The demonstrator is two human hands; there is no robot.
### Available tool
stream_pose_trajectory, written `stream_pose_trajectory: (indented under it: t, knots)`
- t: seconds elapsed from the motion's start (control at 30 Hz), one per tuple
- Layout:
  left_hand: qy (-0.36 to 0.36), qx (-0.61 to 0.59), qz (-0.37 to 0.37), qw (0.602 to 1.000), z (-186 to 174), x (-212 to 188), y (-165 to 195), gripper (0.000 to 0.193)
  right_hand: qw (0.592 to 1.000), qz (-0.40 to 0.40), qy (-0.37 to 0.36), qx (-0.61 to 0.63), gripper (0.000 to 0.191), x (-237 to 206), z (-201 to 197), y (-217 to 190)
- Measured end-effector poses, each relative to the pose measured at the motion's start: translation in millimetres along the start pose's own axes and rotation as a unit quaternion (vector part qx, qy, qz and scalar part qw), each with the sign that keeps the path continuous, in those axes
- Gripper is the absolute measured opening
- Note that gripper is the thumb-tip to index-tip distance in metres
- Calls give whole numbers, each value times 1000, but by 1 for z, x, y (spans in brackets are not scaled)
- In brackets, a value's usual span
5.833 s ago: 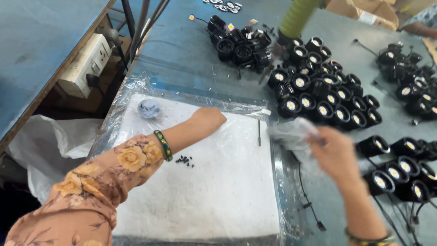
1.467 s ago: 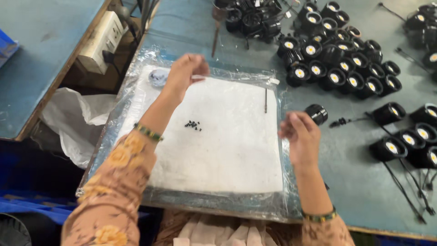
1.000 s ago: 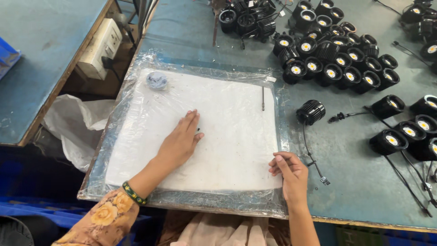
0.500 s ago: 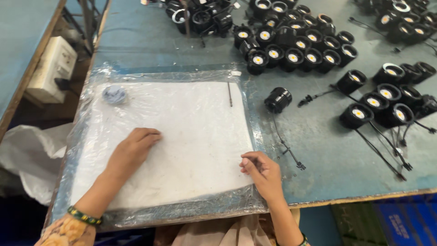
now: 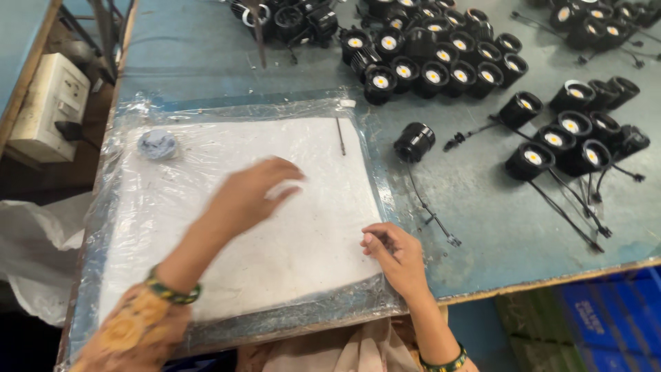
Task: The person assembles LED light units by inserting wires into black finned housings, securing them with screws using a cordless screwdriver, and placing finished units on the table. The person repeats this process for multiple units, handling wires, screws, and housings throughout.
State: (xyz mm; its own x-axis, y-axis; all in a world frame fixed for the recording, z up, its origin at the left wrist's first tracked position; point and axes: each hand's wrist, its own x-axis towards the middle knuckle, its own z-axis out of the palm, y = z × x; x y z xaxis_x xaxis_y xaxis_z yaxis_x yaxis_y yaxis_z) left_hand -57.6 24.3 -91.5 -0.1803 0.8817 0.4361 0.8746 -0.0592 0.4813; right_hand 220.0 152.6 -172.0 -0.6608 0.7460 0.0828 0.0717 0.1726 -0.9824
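Bench: blue-grey worktop (image 5: 206, 55) with a worn front edge, seen from above.
Pad: white square pad (image 5: 275, 227) under a clear plastic sheet (image 5: 372, 138), lying beneath both hands.
Left hand (image 5: 248, 196): blurred, flat over the middle of the pad, fingers spread loosely and holding nothing; a green beaded bracelet (image 5: 172, 293) circles the wrist.
Right hand (image 5: 396, 255): at the pad's near right edge, fingers curled in; what they pinch, if anything, I cannot tell.
Lid: small round grey-blue lid (image 5: 157, 144) on the pad, beyond and left of the left hand.
Pin: thin dark pin (image 5: 340, 136) on the pad, beyond the left hand's fingertips.
Single lamp: black round lamp (image 5: 414, 142) with a trailing wire, beyond the right hand, off the pad.
Lamp rows: many black lamps (image 5: 427, 62) with pale centres, well beyond both hands.
Box: cream switch box (image 5: 48, 107) far left of the left hand, beside the bench.
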Motion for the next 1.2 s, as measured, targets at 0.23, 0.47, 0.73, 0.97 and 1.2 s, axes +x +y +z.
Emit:
stream_pose_trajectory:
  t: [0.23,0.47,0.73,0.97,1.2]
  knots:
    - [-116,-36,107,987,56,-14,10,11,962,-160,68,-212,9,25,-55,-47]
    - [-93,-44,91,990,73,-15,14,12,605,-316,-73,-727,69,137,-113,-87]
    - [-107,-58,73,990,75,-9,14,11,572,-298,-120,-754,72,186,-101,-49]
    - [-114,-59,68,989,75,-6,13,12,727,-203,-53,-653,73,194,-99,-52]
    - [-130,-74,52,987,76,-3,10,14,944,-107,17,-313,86,170,-101,-56]
